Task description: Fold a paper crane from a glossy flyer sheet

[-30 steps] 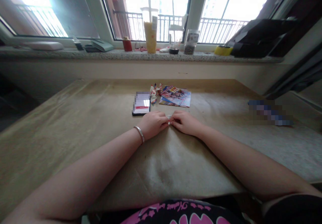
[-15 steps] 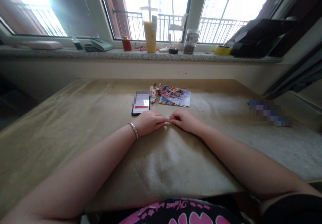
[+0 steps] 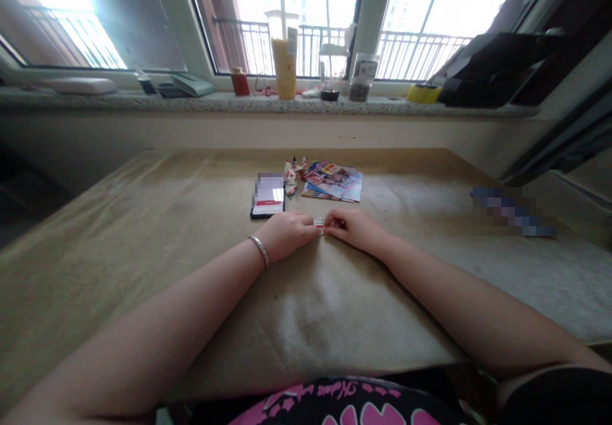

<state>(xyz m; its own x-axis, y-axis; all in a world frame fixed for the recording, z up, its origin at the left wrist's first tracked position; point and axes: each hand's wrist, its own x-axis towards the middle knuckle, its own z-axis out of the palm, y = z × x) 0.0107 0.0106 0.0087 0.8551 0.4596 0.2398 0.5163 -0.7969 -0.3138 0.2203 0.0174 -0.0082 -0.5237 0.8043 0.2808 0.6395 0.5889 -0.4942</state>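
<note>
My left hand and my right hand meet at the middle of the brown paper-covered table. Both hands are closed in a pinch on a small folded piece of patterned paper, which shows white and red between the fingertips. Most of that paper is hidden by my fingers. A silver bracelet sits on my left wrist. Just beyond my left hand lies a phone with a lit screen.
Folded paper figures and a stack of coloured sheets lie behind the phone. A blurred dark object rests at the table's right. The windowsill carries a yellow drink cup, a red can, jars and a black device.
Both hands stay pinched together on the small paper; they have shifted slightly away from me and the fingers have worked a little at the fold.
</note>
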